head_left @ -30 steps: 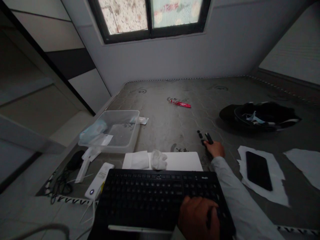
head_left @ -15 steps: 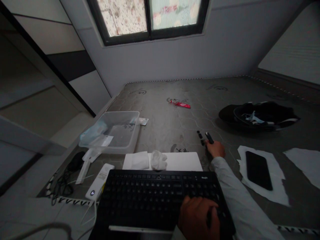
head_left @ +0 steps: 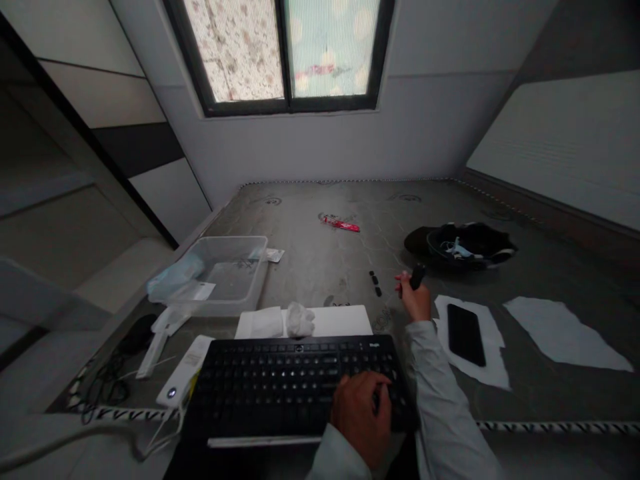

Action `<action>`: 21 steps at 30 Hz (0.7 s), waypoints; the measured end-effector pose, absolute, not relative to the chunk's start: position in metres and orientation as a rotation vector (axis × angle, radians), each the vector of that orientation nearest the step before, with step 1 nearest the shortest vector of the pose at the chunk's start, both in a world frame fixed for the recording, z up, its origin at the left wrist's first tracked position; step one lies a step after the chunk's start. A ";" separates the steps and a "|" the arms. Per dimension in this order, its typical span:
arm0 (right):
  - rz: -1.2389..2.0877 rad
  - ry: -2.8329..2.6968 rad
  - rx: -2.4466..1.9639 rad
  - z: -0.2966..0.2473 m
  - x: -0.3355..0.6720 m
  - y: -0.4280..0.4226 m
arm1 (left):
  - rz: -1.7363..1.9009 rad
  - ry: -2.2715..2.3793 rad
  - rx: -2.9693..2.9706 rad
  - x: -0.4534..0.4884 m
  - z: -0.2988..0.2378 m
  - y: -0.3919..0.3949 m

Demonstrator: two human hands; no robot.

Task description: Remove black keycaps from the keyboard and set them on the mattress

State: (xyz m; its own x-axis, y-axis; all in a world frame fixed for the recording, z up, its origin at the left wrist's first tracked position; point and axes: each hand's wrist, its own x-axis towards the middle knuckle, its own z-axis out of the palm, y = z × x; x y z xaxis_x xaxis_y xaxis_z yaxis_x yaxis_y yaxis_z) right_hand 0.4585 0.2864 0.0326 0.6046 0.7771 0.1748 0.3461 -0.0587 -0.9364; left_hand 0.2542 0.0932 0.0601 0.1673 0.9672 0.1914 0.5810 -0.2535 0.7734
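Note:
A black keyboard (head_left: 270, 373) lies in front of me. My left hand (head_left: 361, 417) is on its right-hand part, fingers bent and closed against the keys; whatever lies under the fingertips is hidden. Beyond the keyboard's right corner, my right hand (head_left: 416, 300) is closed around a short black pen-like tool (head_left: 418, 275), which points up and away. Its thumb and forefinger stick out to the left. Just left of that hand, small black pieces like keycaps (head_left: 375, 281) lie in a row on the grey mat.
Behind the keyboard is a white sheet (head_left: 345, 319) with crumpled tissue (head_left: 300, 321). Left are a clear plastic box (head_left: 240, 308), a white power bank (head_left: 187, 370) and cables. Right are a phone (head_left: 466, 335) on paper, another paper (head_left: 565, 333) and a black cap-like item (head_left: 465, 247). A red packet (head_left: 343, 225) lies farther back.
My right hand has moved away from the row of small black pieces, still holding the pen-like tool, which is turned more to the right. My left hand stays on the keyboard. The view has shifted.

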 end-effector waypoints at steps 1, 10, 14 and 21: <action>0.489 -0.913 -1.627 0.038 0.458 0.278 | 0.926 1.456 1.925 0.254 0.062 0.094; 0.813 -0.740 -1.201 0.065 0.431 0.198 | 0.865 1.433 2.070 0.253 0.064 0.094; 0.868 -0.611 -1.011 0.071 0.420 0.179 | 0.738 1.374 2.211 0.251 0.072 0.094; 1.140 -0.528 -0.770 0.071 0.395 0.163 | 0.721 1.576 2.364 0.249 0.070 0.104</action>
